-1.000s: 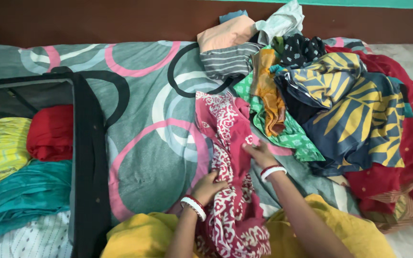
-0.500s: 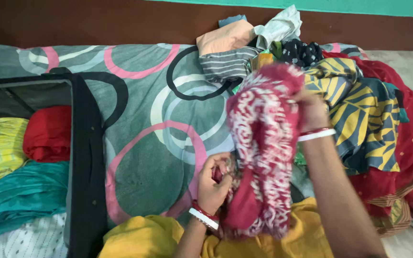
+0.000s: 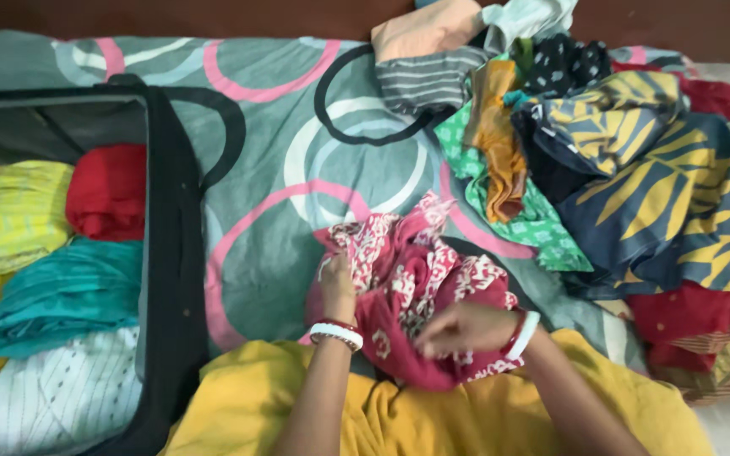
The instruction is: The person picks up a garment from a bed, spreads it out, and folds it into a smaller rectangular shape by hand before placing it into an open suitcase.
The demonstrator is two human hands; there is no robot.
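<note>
While a patterned sheet (image 3: 280, 169) covers the bed, an open suitcase (image 3: 166, 253) is seen at the left, packed with folded clothes, and a loose pile (image 3: 635, 186) is heaped at the right. Between them, just before the yellow lap (image 3: 433, 414), a red printed cloth (image 3: 416, 287) is bunched. Its left edge is pinched by the left hand (image 3: 337, 283); its lower fold is gripped by the right hand (image 3: 458, 328).

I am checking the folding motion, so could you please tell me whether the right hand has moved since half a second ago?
Yes. The right hand has come down from beside the clothes pile to the red printed garment near the lap.
</note>
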